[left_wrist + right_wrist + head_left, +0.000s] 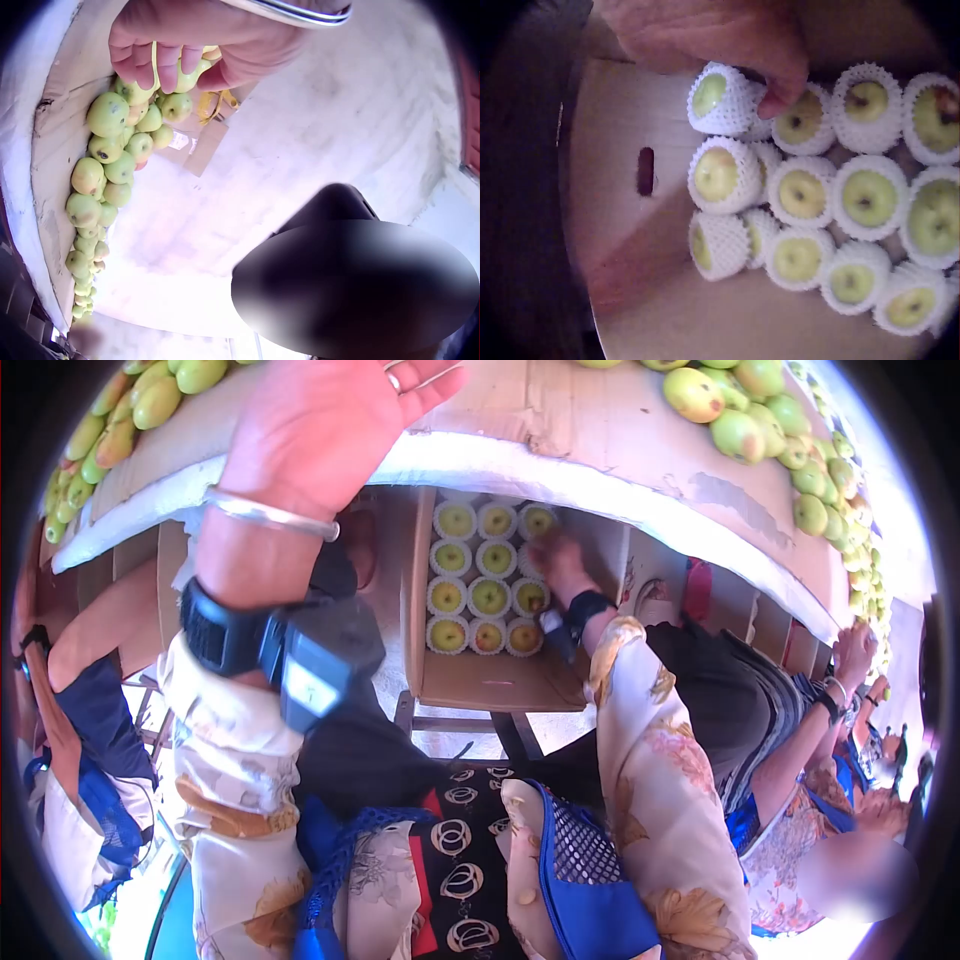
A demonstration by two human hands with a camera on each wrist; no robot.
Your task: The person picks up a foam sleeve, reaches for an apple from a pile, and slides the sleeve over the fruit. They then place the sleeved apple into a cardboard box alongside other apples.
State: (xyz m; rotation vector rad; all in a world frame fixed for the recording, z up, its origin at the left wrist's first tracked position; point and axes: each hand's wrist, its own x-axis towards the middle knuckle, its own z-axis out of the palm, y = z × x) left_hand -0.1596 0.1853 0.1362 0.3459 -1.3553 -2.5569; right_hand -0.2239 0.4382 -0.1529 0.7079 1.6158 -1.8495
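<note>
My left hand (320,440) reaches over the display ledge, palm side showing in the head view. In the left wrist view its bent fingers (172,67) hang over a heap of green apples (109,116), with a pale apple (187,76) just behind the fingertips. My right hand (562,565) is down in an open cardboard box (495,690). It holds an apple in a white foam net (720,101) near one end wall, thumb beside the net, other fingers hidden. Rows of netted apples (866,199) stand beside it.
The cardboard-covered ledge (560,410) with its white edge overhangs the box's far side. More apples (740,435) are heaped at the right of the ledge. A seated person's knee (110,630) is at left; other people's hands (853,655) are at right.
</note>
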